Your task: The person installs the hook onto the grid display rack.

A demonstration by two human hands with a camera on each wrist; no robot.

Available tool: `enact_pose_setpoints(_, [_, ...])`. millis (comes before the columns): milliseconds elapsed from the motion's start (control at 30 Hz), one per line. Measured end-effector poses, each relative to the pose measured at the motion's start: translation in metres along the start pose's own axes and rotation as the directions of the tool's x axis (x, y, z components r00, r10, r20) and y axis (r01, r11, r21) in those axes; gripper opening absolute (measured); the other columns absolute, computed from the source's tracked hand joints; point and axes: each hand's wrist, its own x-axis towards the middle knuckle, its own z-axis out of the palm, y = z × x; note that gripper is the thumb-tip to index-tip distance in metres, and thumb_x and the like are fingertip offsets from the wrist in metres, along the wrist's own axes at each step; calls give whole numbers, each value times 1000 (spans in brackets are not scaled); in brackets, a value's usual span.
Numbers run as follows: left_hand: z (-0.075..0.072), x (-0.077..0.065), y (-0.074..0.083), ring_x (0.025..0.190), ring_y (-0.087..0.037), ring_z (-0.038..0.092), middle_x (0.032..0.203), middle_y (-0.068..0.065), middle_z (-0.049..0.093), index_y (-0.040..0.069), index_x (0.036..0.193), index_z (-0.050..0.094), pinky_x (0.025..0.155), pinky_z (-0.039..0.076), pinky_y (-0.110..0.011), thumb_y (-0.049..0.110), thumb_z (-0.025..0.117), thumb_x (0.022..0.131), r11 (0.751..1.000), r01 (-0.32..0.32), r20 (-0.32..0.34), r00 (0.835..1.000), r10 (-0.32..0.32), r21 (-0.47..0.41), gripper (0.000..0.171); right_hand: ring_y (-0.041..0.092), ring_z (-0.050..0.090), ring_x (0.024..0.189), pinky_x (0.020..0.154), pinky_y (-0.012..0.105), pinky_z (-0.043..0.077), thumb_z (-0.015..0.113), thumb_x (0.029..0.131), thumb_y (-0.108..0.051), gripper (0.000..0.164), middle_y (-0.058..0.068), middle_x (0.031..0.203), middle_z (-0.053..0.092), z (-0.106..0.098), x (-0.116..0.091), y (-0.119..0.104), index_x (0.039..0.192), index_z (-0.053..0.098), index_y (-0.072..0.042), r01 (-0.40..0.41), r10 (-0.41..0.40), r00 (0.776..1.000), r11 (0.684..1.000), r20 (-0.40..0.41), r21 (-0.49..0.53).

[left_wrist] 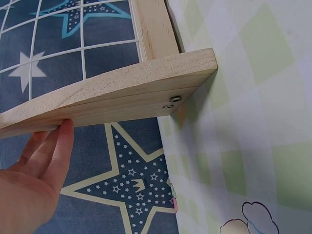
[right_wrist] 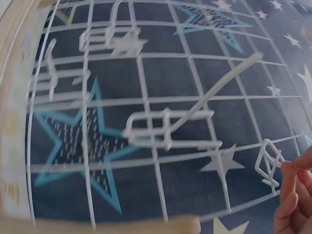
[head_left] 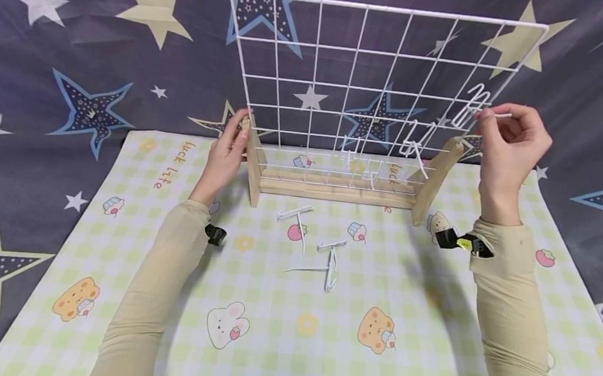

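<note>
Right hand (head_left: 518, 137) pinches white wire hook (head_left: 469, 111) by its prong; hook body sits just left of the pinch, at right edge of wire grid panel (head_left: 347, 86). Left hand (head_left: 226, 152) touches wooden upright (head_left: 254, 163), fingers straight.

Wht hook (head_left: 471, 108), tilted, nr grid (head_left: 349, 86), R side

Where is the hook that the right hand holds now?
In the head view, the hook is near the right edge of the grid, held by the right hand, above a wooden leg.
</note>
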Motion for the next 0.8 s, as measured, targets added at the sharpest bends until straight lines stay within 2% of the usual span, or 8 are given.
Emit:
enact_pose_setpoints(67, [-1,-4,10,100,-37,62,118,-25,54,15,148,34,83,59,-35,21,35,107,1000,1,1,1000,-1,7,42,11,61,62,56,17,46,67,83,2,6,4,73,70,-3,1,8,81,71,-2,25,-25,1000,996,7,-91])
enact_pose_setpoints(133, [0,-4,11,99,-36,62,117,-24,54,15,148,35,84,58,-34,21,36,106,1000,0,-3,1000,0,10,42,9,62,65,58,16,47,70,83,-2,3,0,74,70,-6,0,17,82,72,-5,62,-58,998,981,25,-181])
enact_pose_setpoints(200, [0,0,1,99,-36,62,117,-24,54,16,148,35,84,58,-34,21,36,106,1000,-5,-5,1000,5,1,42,8,62,65,57,15,47,72,82,-3,2,-3,74,69,-9,-2,26,82,72,-5,83,-76,996,973,39,-215])
enact_pose_setpoints(233, [1,0,1,98,-36,62,116,-23,55,16,148,34,83,59,-34,22,36,106,1000,-6,-7,1000,6,5,42,8,61,64,57,15,46,73,82,-3,2,-4,74,69,-8,-5,27,82,71,-5,86,-78,996,971,45,-221])
enact_pose_setpoints(367, [1,9,-21,97,-34,63,117,-19,56,24,149,35,79,60,-32,25,37,106,1000,-12,-16,1000,12,-4,43,5,56,62,55,15,43,72,82,1,2,-10,74,64,-5,-12,27,83,70,-1,83,-70,996,962,61,-259])
enact_pose_setpoints(567, [0,10,-22,96,-34,63,115,-18,57,28,149,35,77,60,-37,29,37,106,999,-32,-20,999,33,30,43,4,53,62,55,15,42,70,84,0,12,-13,79,61,-7,-25,32,90,64,9,68,-46,996,953,81,-294])
enact_pose_setpoints(700, [1,8,-24,96,-33,64,115,-17,57,31,148,35,78,60,-41,31,37,106,999,-28,-19,999,28,37,43,5,55,64,56,16,44,69,86,-3,14,-11,83,63,-16,-37,37,92,63,7,50,-27,996,961,90,-273])
enact_pose_setpoints(800, [2,7,-23,97,-33,64,116,-17,57,32,148,36,79,60,-39,32,38,105,999,-23,-22,999,24,27,43,6,56,64,56,16,44,68,86,-3,12,-8,85,63,-22,-48,39,93,63,6,8,11,997,969,76,-249])
